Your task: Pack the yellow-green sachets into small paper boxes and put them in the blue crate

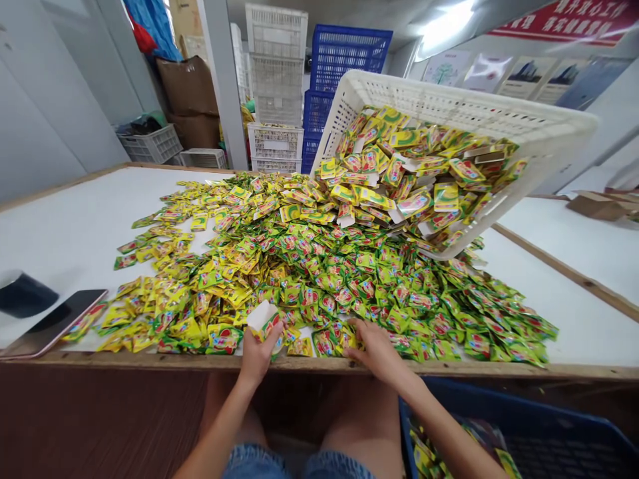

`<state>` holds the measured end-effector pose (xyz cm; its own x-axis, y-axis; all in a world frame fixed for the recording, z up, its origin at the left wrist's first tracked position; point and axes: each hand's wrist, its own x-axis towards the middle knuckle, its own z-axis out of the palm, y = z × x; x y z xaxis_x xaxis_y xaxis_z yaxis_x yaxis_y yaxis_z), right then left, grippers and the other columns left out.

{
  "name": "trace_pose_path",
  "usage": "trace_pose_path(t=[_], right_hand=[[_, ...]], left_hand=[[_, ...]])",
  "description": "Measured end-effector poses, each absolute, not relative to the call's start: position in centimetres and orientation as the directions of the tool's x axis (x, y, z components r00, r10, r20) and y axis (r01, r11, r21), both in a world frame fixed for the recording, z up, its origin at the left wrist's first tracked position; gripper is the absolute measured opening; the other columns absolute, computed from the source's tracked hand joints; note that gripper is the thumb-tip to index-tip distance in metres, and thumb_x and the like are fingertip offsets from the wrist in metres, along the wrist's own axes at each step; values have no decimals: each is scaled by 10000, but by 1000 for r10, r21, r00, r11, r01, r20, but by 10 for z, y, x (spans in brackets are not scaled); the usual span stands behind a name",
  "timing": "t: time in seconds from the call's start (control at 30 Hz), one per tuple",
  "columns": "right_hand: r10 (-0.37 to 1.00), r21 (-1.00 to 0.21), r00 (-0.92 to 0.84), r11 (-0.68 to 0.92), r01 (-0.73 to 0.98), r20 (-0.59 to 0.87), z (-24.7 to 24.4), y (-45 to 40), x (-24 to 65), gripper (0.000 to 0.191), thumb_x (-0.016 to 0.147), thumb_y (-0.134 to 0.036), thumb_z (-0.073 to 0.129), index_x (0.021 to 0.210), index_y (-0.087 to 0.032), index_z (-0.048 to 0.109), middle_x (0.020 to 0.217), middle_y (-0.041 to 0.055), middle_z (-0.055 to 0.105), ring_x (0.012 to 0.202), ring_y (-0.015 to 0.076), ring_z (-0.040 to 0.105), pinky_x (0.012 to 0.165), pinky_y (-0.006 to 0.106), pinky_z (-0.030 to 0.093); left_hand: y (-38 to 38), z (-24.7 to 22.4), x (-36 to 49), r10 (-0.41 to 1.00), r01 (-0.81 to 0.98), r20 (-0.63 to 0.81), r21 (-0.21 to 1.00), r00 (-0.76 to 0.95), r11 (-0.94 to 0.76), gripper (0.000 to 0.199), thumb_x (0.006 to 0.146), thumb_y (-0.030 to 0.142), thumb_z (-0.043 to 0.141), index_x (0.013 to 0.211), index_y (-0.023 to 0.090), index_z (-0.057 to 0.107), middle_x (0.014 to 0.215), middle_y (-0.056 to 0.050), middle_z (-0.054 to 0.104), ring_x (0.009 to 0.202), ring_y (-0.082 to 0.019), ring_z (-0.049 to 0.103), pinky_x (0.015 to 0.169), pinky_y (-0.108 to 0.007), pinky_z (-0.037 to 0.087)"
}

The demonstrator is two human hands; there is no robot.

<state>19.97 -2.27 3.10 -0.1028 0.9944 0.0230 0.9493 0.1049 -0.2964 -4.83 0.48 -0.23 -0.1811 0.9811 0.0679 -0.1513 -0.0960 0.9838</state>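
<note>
My left hand (258, 352) grips a small cardboard box (263, 319), printed yellow, red and green, with its white open flap turned up. At the table's front edge, my right hand (377, 349) has its thumb and fingers closed around a yellow-green sachet (345, 336). Another green sachet (324, 340) lies just left of those fingers. A wide heap of green sachets (349, 273) spreads in front of both hands, with yellow sachets (170, 306) toward the left.
A white plastic crate (544, 133) lies tipped on the heap, spilling small boxes (414, 199). A phone (60, 322) and dark cup (24, 296) stand at left on the white table (74, 213). Below right is a blue crate (549, 426); stacked crates (277, 86) stand behind.
</note>
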Motion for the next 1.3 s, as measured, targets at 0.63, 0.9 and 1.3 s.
trace_pose_path(t=[0.63, 0.9, 1.3], right_hand=[[992, -835, -128, 79, 545, 10, 15, 9, 168, 163, 701, -260, 623, 824, -179, 552, 621, -42, 511, 545, 107, 437, 516, 207, 323], [964, -529, -240, 262, 807, 111, 22, 11, 166, 154, 761, -206, 591, 914, -209, 571, 847, 32, 590, 847, 183, 531, 739, 266, 370], [937, -226, -348, 346, 911, 31, 45, 0, 159, 274, 671, -225, 696, 920, -160, 602, 957, 96, 584, 960, 263, 478, 842, 372, 341]], left_hand=[[4, 2, -47, 989, -66, 97, 992, -115, -106, 401, 681, 339, 674, 989, 88, 613, 904, -132, 712, 877, -256, 658, 813, -331, 499], [6, -3, -49, 988, -27, 116, 993, -100, -119, 375, 704, 346, 652, 974, 87, 618, 918, -139, 708, 898, -260, 650, 838, -345, 485], [7, 3, -48, 987, -19, 135, 990, -85, -137, 394, 666, 347, 683, 965, 94, 637, 941, -130, 706, 906, -266, 646, 840, -347, 486]])
